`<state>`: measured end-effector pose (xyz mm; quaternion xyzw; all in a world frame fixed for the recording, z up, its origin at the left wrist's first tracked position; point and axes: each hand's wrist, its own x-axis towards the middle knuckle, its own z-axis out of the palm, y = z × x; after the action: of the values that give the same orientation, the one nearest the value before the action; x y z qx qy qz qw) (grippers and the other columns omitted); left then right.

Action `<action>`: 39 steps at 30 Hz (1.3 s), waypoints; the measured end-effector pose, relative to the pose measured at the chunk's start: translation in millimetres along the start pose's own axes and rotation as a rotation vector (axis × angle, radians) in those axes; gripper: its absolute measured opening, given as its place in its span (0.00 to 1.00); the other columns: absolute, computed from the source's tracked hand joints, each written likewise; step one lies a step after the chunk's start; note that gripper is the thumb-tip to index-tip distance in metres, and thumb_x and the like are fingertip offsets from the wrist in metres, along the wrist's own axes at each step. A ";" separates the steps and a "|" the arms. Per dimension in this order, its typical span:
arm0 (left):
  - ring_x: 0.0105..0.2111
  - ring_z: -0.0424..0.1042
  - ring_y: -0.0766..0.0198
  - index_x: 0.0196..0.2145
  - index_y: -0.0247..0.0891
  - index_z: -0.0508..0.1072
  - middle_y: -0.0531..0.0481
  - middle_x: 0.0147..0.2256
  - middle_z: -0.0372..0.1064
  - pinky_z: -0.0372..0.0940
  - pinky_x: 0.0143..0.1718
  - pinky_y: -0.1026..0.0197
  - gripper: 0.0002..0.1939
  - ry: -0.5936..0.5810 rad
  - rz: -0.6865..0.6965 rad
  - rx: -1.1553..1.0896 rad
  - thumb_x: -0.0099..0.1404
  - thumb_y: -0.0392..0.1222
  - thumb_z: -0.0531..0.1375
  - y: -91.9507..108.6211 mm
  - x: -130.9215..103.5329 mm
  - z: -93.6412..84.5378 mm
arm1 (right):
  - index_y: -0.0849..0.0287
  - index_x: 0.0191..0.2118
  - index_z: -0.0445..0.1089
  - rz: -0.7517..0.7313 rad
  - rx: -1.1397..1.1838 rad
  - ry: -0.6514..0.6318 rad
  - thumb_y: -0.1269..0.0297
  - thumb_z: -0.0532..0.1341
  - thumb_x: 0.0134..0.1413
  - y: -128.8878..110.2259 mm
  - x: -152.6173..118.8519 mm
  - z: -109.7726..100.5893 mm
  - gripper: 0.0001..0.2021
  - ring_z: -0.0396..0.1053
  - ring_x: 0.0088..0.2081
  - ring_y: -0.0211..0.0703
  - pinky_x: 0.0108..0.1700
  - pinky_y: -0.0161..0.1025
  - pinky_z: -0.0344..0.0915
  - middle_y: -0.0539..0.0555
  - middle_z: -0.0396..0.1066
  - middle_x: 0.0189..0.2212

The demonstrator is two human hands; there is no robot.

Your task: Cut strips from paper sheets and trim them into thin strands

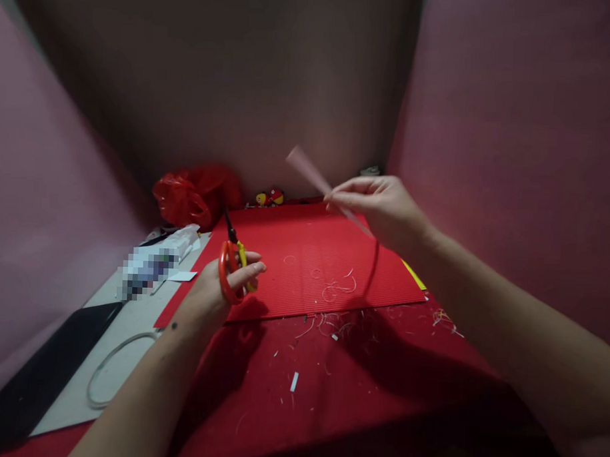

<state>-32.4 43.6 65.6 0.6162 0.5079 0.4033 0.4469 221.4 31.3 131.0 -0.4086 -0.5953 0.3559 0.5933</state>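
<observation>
Pale strip (307,170) aloft, scissors (224,272) lower left;
our right hand (386,203) pinches the strip mid-length, its long axis slanting up-left; our left hand (207,285), closed on the scissors, sits apart, blades pointing away.

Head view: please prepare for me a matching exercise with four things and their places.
1. scissors with orange and yellow handles
2. pale narrow strip
3. crumpled red plastic bag
4. small white rectangular scrap

A. in the back left corner
B. pinched in the right hand
C. on the dark red surface, nearer than the bright red ribbed sheet
D. in the left hand

Pairs: 1-D, 2-B, 3-A, 4-C
</observation>
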 end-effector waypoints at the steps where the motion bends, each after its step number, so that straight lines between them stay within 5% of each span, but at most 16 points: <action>1: 0.22 0.63 0.68 0.38 0.33 0.68 0.53 0.22 0.66 0.57 0.22 0.66 0.22 -0.002 -0.015 -0.010 0.48 0.48 0.66 0.2 0.7 0.0 | 0.63 0.26 0.75 0.026 0.141 0.047 0.74 0.61 0.49 -17.9 1.5 -1.3 0.06 0.68 0.27 0.31 0.35 0.34 0.60 0.46 0.72 0.20; 6: 0.23 0.64 0.68 0.37 0.33 0.69 0.50 0.26 0.69 0.57 0.22 0.66 0.21 -0.014 -0.001 -0.077 0.47 0.47 0.66 3.7 1.8 1.3 | 0.71 0.24 0.70 0.324 0.627 0.148 0.71 0.49 0.59 -95.8 -8.3 -5.7 0.17 0.66 0.27 0.26 0.29 0.31 0.56 0.46 0.68 0.20; 9: 0.22 0.64 0.68 0.36 0.32 0.69 0.47 0.29 0.71 0.56 0.22 0.64 0.21 -0.060 0.016 -0.142 0.46 0.46 0.66 3.1 2.9 1.9 | 0.70 0.22 0.68 0.447 0.794 0.243 0.73 0.47 0.60 -110.0 -24.8 0.8 0.19 0.67 0.28 0.25 0.28 0.28 0.56 0.46 0.67 0.23; 12: 0.22 0.65 0.68 0.37 0.33 0.68 0.47 0.30 0.72 0.57 0.22 0.65 0.21 -0.173 -0.040 -0.227 0.46 0.44 0.66 0.6 1.5 5.8 | 0.66 0.22 0.68 0.532 0.859 0.308 0.74 0.54 0.58 -83.3 -36.6 15.8 0.14 0.67 0.26 0.29 0.28 0.28 0.63 0.47 0.65 0.22; 17: 0.25 0.66 0.69 0.37 0.33 0.69 0.46 0.32 0.71 0.58 0.25 0.66 0.17 -0.345 -0.127 -0.315 0.53 0.45 0.64 -4.7 -8.6 21.3 | 0.60 0.21 0.62 0.751 0.943 0.474 0.81 0.51 0.54 12.7 -33.4 43.2 0.15 0.63 0.21 0.32 0.29 0.31 0.69 0.50 0.62 0.19; 21: 0.25 0.66 0.71 0.38 0.34 0.68 0.51 0.30 0.68 0.59 0.28 0.66 0.17 -0.429 -0.132 -0.240 0.53 0.45 0.65 -9.3 -14.5 34.2 | 0.58 0.21 0.59 0.717 0.972 0.547 0.82 0.50 0.52 57.7 -24.1 53.5 0.14 0.62 0.21 0.32 0.32 0.33 0.70 0.49 0.60 0.20; 34: 0.25 0.65 0.67 0.38 0.34 0.65 0.54 0.25 0.65 0.60 0.28 0.64 0.21 -0.395 -0.214 -0.010 0.49 0.45 0.65 -7.4 -4.9 43.1 | 0.62 0.22 0.65 0.691 1.006 0.585 0.81 0.55 0.49 83.4 -22.3 34.6 0.10 0.66 0.24 0.36 0.35 0.36 0.71 0.52 0.65 0.19; 39: 0.26 0.61 0.69 0.31 0.33 0.64 0.53 0.27 0.63 0.58 0.27 0.65 0.19 -0.321 -0.065 0.203 0.48 0.48 0.64 9.3 -6.2 58.5 | 0.62 0.22 0.64 0.763 1.102 0.585 0.84 0.53 0.48 81.4 -25.1 34.5 0.12 0.67 0.26 0.37 0.37 0.39 0.72 0.52 0.65 0.18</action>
<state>24.8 28.4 58.1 0.6977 0.4879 0.2317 0.4706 191.3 44.2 45.1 -0.3080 0.0366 0.6621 0.6822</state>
